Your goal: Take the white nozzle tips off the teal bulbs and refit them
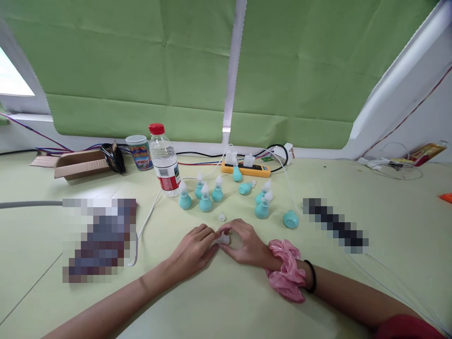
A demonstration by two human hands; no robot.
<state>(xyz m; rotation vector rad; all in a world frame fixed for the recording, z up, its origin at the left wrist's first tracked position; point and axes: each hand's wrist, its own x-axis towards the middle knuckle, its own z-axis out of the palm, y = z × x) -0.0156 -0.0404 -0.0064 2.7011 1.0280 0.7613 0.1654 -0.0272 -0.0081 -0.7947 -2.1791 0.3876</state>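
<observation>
Apparently, you are leaving the counter's (158, 310) back edge for bulkier items: on the left one cardboard box (83, 165), one cup (139, 153) and one red-capped bottle (165, 165) are standing away from your hands. Next, four blue bulbs (205, 203) are standing upright, nozzles up, probably so their tips are staying off the surface. Your left hand (196, 247) is pinching one clear piece (223, 239) in its fingers, low between your hands; one small white part (221, 217) is lying just beyond. Your right hand's (247, 242) fingers are grasping the same piece from the other side, likely steadying it. Behind, one bulb is resting beside one orange power strip (261, 170) and another is lying tipped; farther right, two are standing upright and one nozzleless bulb (291, 220) is lying tilted, making nine
</observation>
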